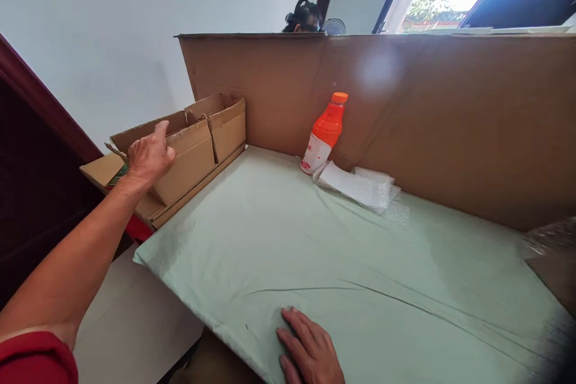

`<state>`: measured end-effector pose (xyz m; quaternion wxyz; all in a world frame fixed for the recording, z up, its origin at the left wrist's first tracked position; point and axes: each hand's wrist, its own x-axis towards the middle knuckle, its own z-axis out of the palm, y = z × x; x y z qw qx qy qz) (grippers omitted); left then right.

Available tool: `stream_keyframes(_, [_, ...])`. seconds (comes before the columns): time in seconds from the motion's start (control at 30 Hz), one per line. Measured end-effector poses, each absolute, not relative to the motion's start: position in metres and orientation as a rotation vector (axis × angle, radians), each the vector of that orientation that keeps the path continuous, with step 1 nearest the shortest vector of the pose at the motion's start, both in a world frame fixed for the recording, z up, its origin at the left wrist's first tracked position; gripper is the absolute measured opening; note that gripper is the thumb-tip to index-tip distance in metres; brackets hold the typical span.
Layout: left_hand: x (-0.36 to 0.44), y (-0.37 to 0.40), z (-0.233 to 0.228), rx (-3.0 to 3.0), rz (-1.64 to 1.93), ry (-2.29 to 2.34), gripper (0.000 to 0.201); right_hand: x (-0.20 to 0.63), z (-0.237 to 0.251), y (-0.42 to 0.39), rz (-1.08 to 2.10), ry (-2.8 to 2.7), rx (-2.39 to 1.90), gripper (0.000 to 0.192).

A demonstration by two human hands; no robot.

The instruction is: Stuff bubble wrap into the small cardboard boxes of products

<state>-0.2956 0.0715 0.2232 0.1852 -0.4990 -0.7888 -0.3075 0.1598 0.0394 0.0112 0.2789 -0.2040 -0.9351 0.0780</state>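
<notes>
Right hand (310, 348) flat on cloth (324, 252); left hand (150, 156) touching box (198, 144).

Open cardboard box (198, 144): brown, long, flaps raised, lying at the left end of the table beside the green cloth (315, 252). Left hand (150, 156) reaching over the box's near wall, fingers at the rim. Right hand (310, 351) resting flat, palm down, on the cloth's near edge.
</notes>
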Motion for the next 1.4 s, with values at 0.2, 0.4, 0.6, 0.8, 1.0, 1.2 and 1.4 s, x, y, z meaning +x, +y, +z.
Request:
stream_keyframes(0.2, [-0.228,0.050,0.220,-1.508,-0.843,-2.177,0.057,0.171,0.031,0.033,0.338,-2.402,-0.624,0.033])
stream_keyframes(0.4, [-0.114,0.041,0.197,-2.175,-1.017,-1.644,0.051,0.210,0.051,0.056,0.282,-2.240,-0.872,0.034])
stream_keyframes(0.6, [-0.046,0.025,0.183,-2.646,-0.938,-1.004,0.070,0.263,0.064,0.050,0.432,-2.020,-1.313,0.043])
stream_keyframes(0.8, [-0.066,0.007,0.143,-2.118,-1.444,-1.349,0.082,0.287,0.063,0.044,0.647,-1.936,-1.456,0.049])
stream_keyframes(1.0, [-0.070,0.017,0.058,-1.950,-1.697,-2.335,0.066,0.274,0.065,0.065,0.830,-1.928,-1.456,0.055])
stream_keyframes(1.2, [-0.061,0.058,0.026,-1.835,-1.876,-2.567,0.050,0.248,0.074,0.095,0.943,-1.974,-1.400,0.051])
stream_keyframes(1.4, [-0.061,0.123,0.032,-1.771,-2.167,-2.435,0.059,0.234,0.068,0.154,0.997,-1.948,-1.258,0.059])
